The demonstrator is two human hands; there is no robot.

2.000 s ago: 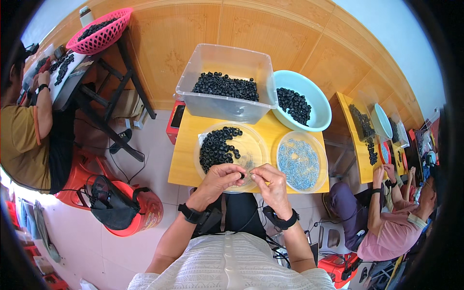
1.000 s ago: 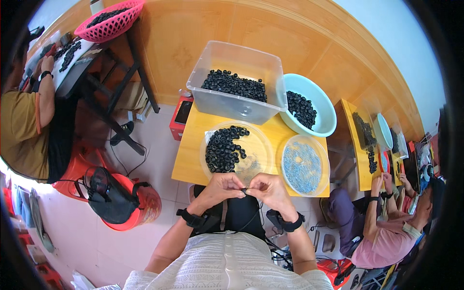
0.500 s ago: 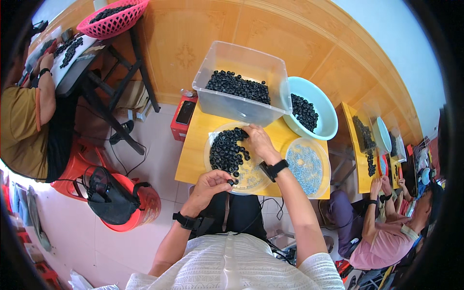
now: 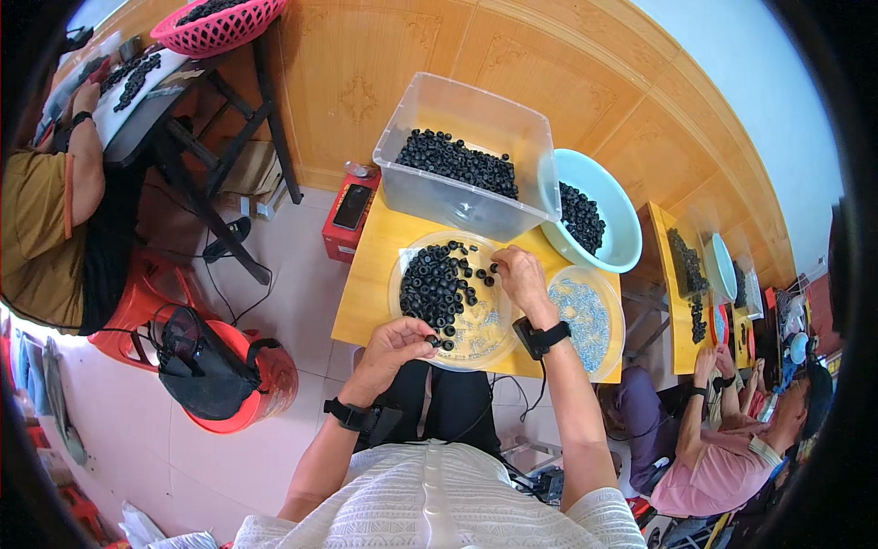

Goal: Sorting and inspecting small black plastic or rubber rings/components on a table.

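Small yellow wooden desk (image 4: 366, 306), clear round plastic tray (image 4: 409, 257) of small black rubber rings (image 4: 430, 288) mid-desk. Right hand (image 4: 521, 279) now reaching onto tray, fingers loosely curled over loose rings; left hand (image 4: 395, 346) pinching one ring at tray's near rim.

Small assembly workshop, rows of worktables (image 4: 366, 302), tubs (image 4: 457, 197) of black rings (image 4: 434, 288)

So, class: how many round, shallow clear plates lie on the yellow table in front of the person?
2. The left plate holds black rings, with the right hand reaching in; the right plate holds small pale parts. None seems hidden.
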